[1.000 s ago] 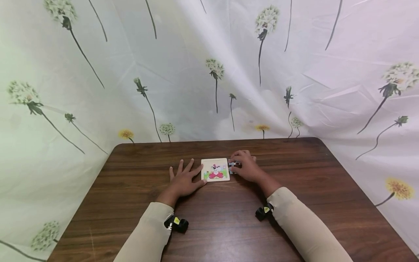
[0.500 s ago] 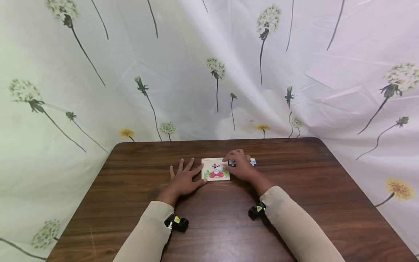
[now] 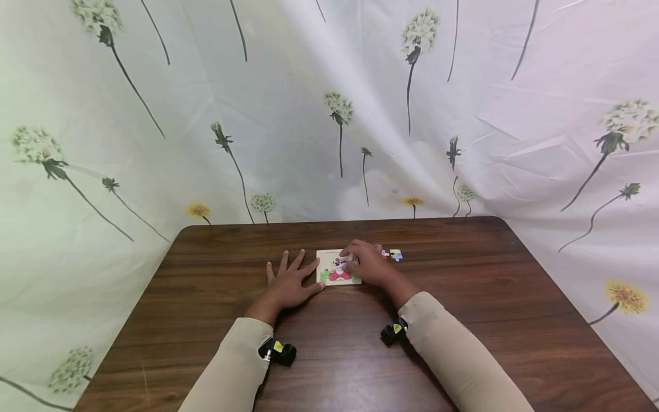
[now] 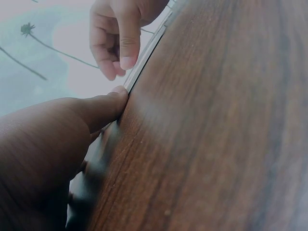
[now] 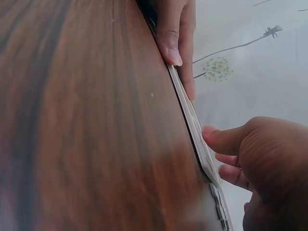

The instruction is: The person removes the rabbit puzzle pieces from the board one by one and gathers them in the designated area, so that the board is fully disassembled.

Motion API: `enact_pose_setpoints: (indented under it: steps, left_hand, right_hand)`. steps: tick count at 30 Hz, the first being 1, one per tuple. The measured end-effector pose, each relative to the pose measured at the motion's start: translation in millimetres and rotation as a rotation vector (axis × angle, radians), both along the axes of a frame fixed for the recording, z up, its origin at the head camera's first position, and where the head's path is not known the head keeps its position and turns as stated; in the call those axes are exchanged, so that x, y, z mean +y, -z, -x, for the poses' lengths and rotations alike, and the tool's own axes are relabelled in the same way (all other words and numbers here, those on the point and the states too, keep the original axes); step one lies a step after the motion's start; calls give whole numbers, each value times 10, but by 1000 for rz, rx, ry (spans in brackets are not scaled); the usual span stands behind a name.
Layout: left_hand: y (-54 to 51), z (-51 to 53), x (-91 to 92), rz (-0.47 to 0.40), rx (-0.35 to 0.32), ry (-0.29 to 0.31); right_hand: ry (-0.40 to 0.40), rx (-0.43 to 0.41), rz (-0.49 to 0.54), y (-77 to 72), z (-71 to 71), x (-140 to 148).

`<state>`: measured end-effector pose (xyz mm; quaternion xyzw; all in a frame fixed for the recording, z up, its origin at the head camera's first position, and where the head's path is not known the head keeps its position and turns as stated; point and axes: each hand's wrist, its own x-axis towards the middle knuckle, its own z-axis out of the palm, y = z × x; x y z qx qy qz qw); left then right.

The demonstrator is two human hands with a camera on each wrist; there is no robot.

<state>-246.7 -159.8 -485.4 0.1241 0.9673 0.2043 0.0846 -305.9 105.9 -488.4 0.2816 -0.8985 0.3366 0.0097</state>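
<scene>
A small square picture puzzle board (image 3: 329, 256) with a pale rim lies on the table; a white cartoon figure in red shows on it. My left hand (image 3: 289, 286) lies spread at its left side, thumb and index finger touching its edge. My right hand (image 3: 372, 264) hovers at the board's right part, thumb and index finger apart over the picture, and covers the right rim. I see no piece between those fingers. In the right wrist view the right thumb (image 5: 224, 139) is close to the edge of the board (image 5: 192, 130). Just right of this hand lies a jigsaw piece (image 3: 395, 255).
The brown wooden table (image 3: 329, 355) has rounded far corners. A flower-print cloth (image 3: 288, 143) hangs behind it and along both sides. Part of another coloured piece (image 3: 385, 253) peeks out beside the right hand. Black cameras are strapped to both wrists.
My right hand has moved left from the pieces beside the board to over its right part, uncovering pieces on the table. My left hand and the board have stayed put.
</scene>
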Motion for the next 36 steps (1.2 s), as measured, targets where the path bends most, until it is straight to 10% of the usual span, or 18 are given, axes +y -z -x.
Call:
enact_pose_setpoints:
  steps: [36]
  left_hand:
    - [0,-21,1,-13,23,1]
  right_hand:
    - [130,-99,-150,-57,-1,-227]
